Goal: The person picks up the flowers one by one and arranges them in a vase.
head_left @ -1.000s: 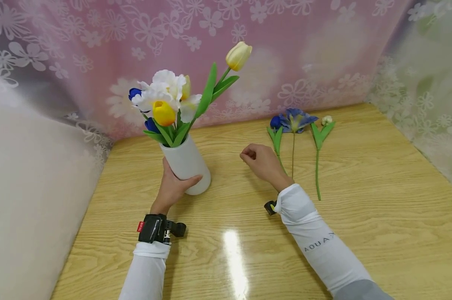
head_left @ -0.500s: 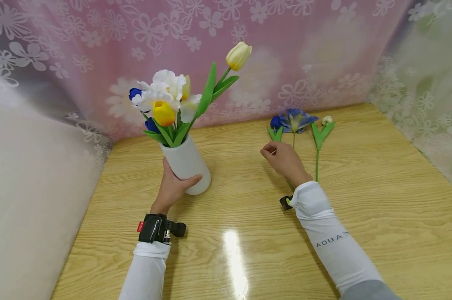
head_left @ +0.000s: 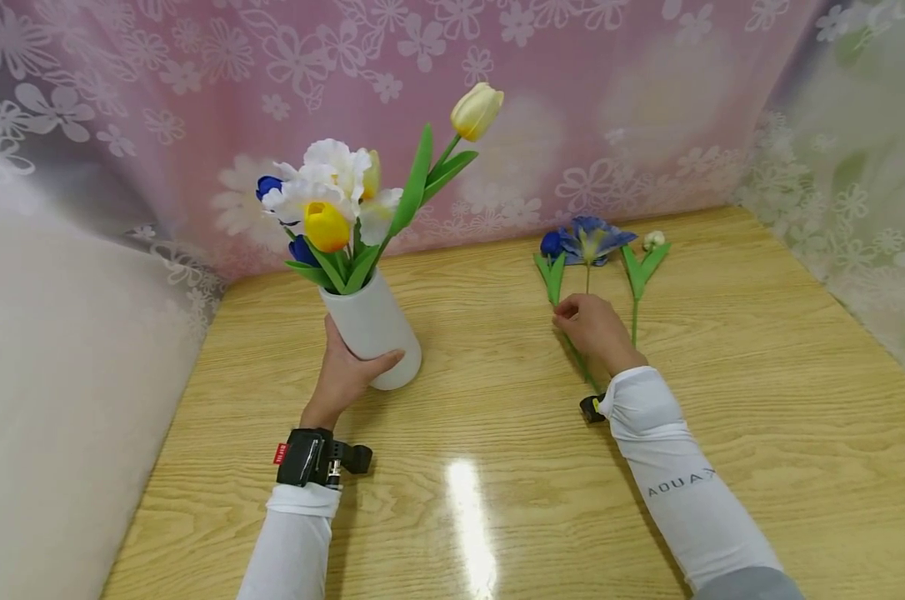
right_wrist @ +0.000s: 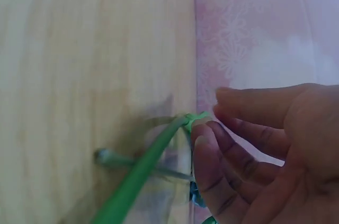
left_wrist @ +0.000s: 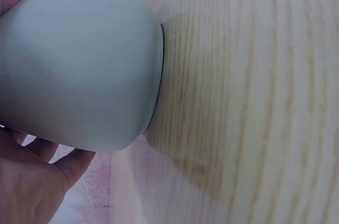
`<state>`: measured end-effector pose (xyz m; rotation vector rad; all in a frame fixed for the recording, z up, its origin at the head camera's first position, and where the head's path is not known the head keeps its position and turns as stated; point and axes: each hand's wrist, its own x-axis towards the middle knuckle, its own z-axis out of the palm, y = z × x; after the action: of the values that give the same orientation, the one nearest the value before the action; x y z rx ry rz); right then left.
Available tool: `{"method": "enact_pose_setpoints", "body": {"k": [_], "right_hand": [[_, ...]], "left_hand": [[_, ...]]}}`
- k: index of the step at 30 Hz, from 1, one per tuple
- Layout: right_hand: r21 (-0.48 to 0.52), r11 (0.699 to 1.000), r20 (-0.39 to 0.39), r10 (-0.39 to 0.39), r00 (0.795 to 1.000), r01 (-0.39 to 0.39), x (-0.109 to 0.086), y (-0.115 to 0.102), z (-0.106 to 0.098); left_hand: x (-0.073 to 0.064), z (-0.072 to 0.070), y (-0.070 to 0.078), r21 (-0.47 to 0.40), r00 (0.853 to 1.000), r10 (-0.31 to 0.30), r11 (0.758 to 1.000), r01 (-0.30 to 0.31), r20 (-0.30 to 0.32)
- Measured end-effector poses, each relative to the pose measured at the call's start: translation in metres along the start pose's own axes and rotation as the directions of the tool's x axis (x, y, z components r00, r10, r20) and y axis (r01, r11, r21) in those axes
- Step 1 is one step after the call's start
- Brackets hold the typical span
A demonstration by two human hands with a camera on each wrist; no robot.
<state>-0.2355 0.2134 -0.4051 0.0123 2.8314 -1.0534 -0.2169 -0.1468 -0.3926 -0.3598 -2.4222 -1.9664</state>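
My left hand (head_left: 345,375) grips a white vase (head_left: 373,325) low on its side, with the thumb across the front. In the left wrist view the vase's base (left_wrist: 153,81) meets the wood. White, yellow and blue artificial flowers fill the vase, and a pale yellow tulip (head_left: 477,112) leans out to the right. My right hand (head_left: 598,329) is at the stem of a blue tulip (head_left: 551,245) lying on the table. The right wrist view shows its fingers and thumb loosely bent, with a gap between their tips close to the green stem (right_wrist: 140,173).
Right of the blue tulip lie a large blue flower (head_left: 592,242) and a small white flower (head_left: 653,241) with green leaves. The wooden table (head_left: 392,517) ends at a pink floral curtain (head_left: 557,100) behind. A pale wall covering (head_left: 70,350) stands left.
My right hand has moved right and down from beside the vase side of the flowers to the blue tulip's stem. The left hand and vase have stayed put.
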Motion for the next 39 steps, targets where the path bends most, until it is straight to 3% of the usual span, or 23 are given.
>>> {"method": "enact_pose_setpoints", "body": {"k": [11,23,30,39], "right_hand": [[-0.047,0.999,-0.015,0.016,1.000,-0.017,-0.001,0.013,0.004],[-0.126,0.990,-0.019,0.064,0.998,-0.066,0.001,0.011,0.002],[-0.069,0.996,-0.012,0.061,0.998,-0.062,-0.002,0.010,-0.003],[0.103,0.994,-0.119,0.037,0.992,-0.025,-0.009,-0.015,-0.014]], "left_hand": [[0.000,-0.001,0.000,0.004,1.000,0.011,1.000,-0.011,0.001],[0.001,-0.001,-0.002,-0.004,1.000,0.022,1.000,-0.022,-0.002],[0.002,-0.001,-0.003,-0.014,1.000,0.026,1.000,-0.026,0.010],[0.001,-0.002,-0.003,-0.012,1.000,0.025,1.000,-0.025,0.003]]}}
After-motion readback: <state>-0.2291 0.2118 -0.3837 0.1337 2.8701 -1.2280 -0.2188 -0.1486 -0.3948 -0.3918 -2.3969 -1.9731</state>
